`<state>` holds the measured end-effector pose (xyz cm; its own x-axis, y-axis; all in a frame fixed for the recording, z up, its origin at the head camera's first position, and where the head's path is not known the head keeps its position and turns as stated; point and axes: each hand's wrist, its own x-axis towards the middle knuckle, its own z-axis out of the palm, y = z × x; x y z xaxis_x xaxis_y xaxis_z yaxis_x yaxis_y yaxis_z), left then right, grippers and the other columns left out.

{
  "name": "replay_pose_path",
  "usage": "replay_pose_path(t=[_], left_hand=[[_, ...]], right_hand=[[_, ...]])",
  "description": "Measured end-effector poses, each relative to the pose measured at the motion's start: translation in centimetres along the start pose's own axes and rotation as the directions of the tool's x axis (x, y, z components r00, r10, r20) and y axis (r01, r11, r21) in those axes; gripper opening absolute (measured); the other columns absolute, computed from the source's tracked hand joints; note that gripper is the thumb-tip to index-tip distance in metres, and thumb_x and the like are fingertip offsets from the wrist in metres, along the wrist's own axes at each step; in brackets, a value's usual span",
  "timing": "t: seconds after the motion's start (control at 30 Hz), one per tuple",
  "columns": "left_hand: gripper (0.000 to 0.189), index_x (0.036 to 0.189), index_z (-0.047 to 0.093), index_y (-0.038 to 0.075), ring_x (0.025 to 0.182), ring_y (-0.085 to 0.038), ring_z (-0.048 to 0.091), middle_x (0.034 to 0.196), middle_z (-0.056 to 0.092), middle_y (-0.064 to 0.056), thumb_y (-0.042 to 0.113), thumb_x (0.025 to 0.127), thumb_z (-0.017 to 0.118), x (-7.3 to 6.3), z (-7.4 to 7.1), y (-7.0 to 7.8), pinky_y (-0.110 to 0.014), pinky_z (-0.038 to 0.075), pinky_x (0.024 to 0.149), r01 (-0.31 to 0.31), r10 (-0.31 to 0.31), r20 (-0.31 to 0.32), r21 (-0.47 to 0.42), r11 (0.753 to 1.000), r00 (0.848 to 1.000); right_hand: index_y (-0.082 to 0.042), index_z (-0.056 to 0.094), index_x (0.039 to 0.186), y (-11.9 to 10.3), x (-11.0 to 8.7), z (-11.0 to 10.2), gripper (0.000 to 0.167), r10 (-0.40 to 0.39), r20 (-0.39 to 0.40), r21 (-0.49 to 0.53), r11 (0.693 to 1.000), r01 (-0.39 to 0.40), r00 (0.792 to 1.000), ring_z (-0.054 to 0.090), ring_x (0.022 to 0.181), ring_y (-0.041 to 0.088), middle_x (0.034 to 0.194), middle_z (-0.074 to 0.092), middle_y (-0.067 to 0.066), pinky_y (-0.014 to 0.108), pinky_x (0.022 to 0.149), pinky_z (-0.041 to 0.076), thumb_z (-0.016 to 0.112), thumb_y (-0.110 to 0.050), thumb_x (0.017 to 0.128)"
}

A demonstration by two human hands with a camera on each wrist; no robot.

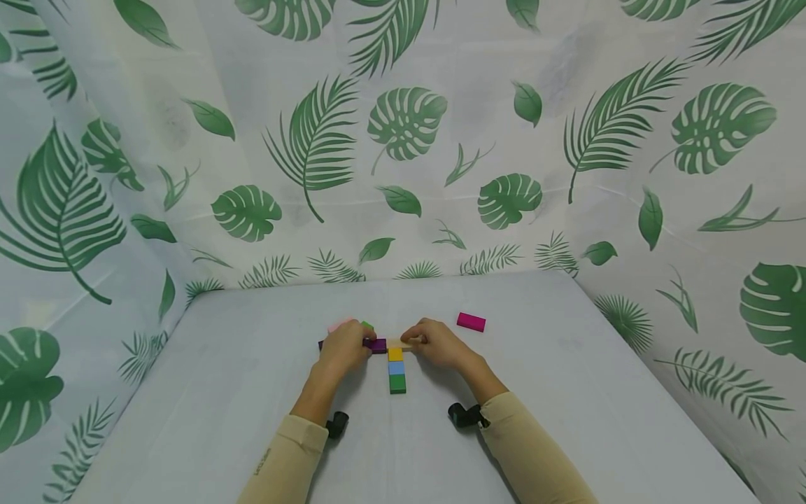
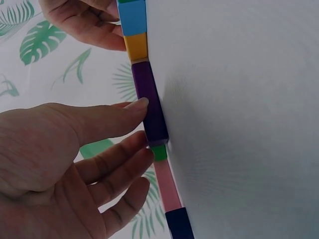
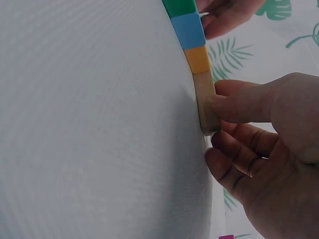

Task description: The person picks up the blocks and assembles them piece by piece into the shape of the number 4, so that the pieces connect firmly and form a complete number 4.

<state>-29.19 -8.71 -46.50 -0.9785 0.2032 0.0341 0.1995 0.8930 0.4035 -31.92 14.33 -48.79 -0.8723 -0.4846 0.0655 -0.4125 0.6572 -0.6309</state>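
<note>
My left hand (image 1: 345, 346) pinches a purple block (image 2: 152, 112), its thumb on the near side. Across from it, my right hand (image 1: 437, 343) pinches a plain wooden block (image 3: 205, 102) between thumb and fingers. In the head view these two blocks lie crosswise at the far end of a short row. That row runs toward me: a yellow block (image 1: 394, 354), a light blue block (image 1: 396, 368), then a green block (image 1: 397, 384). The inner ends of the purple and wooden blocks come close together just beyond the yellow one.
A magenta block (image 1: 471, 322) lies beyond my right hand. Around my left hand are a pink block (image 2: 168, 185), a small green block (image 2: 159, 153) and a dark blue block (image 2: 179, 223), partly hidden in the head view. Leaf-patterned cloth (image 1: 403, 231) rises behind the white table (image 1: 535, 364).
</note>
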Motion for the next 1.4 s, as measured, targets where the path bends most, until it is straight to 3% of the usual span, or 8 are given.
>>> replay_pose_path(t=[0.27, 0.47, 0.67, 0.77, 0.97, 1.23, 1.4], left_hand=[[0.025, 0.118, 0.079, 0.013, 0.112, -0.026, 0.066, 0.115, 0.072, -0.008, 0.012, 0.093, 0.078, -0.2, -0.7, -0.4, -0.044, 0.055, 0.099, 0.011, -0.011, -0.029, -0.001, 1.0, 1.0], [0.025, 0.118, 0.078, 0.011, 0.11, -0.028, 0.067, 0.115, 0.072, -0.01, 0.013, 0.093, 0.077, -0.3, -2.3, -2.1, -0.047, 0.056, 0.095, 0.037, -0.044, -0.078, -0.088, 0.995, 0.996], [0.028, 0.125, 0.075, 0.01, 0.119, -0.033, 0.066, 0.127, 0.071, -0.013, 0.016, 0.097, 0.074, -0.3, -3.2, -3.8, -0.053, 0.054, 0.099, 0.086, -0.096, -0.068, -0.146, 0.986, 0.993], [0.028, 0.125, 0.075, 0.009, 0.119, -0.033, 0.066, 0.128, 0.071, -0.014, 0.017, 0.098, 0.072, -0.2, -3.2, -4.1, -0.053, 0.054, 0.099, 0.086, -0.097, -0.061, -0.163, 0.983, 0.993], [0.027, 0.125, 0.075, 0.008, 0.114, -0.03, 0.068, 0.123, 0.073, -0.012, 0.017, 0.099, 0.071, 0.2, -2.4, -3.9, -0.05, 0.056, 0.094, 0.03, -0.039, -0.056, -0.165, 0.986, 0.998], [0.031, 0.131, 0.071, 0.007, 0.117, -0.029, 0.068, 0.126, 0.072, -0.012, 0.015, 0.102, 0.067, 0.3, -1.7, -3.3, -0.048, 0.055, 0.098, 0.025, -0.035, -0.061, -0.167, 0.986, 0.997], [0.03, 0.13, 0.071, 0.006, 0.109, -0.026, 0.067, 0.12, 0.072, -0.011, 0.014, 0.103, 0.065, 0.5, -1.2, -3.0, -0.046, 0.056, 0.095, 0.008, -0.017, -0.056, -0.155, 0.988, 0.998]], right_hand=[[-0.015, 0.079, 0.118, 0.1, -0.1, 0.1, 0.025, 0.021, 0.011, 0.008, 1.0, -0.021, 1.0, 0.056, 0.093, 0.017, 0.109, 0.068, 0.002, 0.033, 0.084, 0.051, 0.067, -0.006, 0.099], [-0.014, 0.079, 0.119, 0.1, -0.2, 0.0, 0.024, 0.025, 0.014, 0.019, 0.999, -0.026, 1.0, 0.056, 0.094, 0.017, 0.111, 0.068, 0.002, 0.033, 0.083, 0.05, 0.067, -0.006, 0.1], [-0.014, 0.078, 0.119, 0.1, -0.2, 0.1, 0.024, 0.022, 0.012, 0.015, 1.0, -0.022, 1.0, 0.055, 0.093, 0.017, 0.111, 0.068, 0.002, 0.033, 0.081, 0.049, 0.067, -0.006, 0.1], [-0.014, 0.078, 0.119, 0.1, -0.2, 0.1, 0.025, 0.022, 0.011, 0.016, 1.0, -0.022, 1.0, 0.055, 0.093, 0.017, 0.111, 0.068, 0.002, 0.033, 0.081, 0.05, 0.066, -0.005, 0.099], [-0.015, 0.078, 0.12, 0.0, -0.2, 0.1, 0.025, 0.031, 0.014, 0.021, 0.999, -0.031, 0.999, 0.056, 0.094, 0.017, 0.112, 0.068, 0.001, 0.033, 0.083, 0.05, 0.067, -0.007, 0.1], [-0.016, 0.078, 0.12, 0.1, -0.2, 0.0, 0.025, 0.033, 0.018, 0.02, 0.999, -0.034, 0.999, 0.056, 0.096, 0.016, 0.112, 0.068, 0.0, 0.033, 0.085, 0.051, 0.066, -0.007, 0.1], [-0.015, 0.078, 0.12, 0.1, -0.2, 0.1, 0.025, 0.019, 0.016, 0.023, 1.0, -0.02, 1.0, 0.056, 0.095, 0.016, 0.112, 0.068, 0.001, 0.033, 0.085, 0.051, 0.066, -0.006, 0.1]])
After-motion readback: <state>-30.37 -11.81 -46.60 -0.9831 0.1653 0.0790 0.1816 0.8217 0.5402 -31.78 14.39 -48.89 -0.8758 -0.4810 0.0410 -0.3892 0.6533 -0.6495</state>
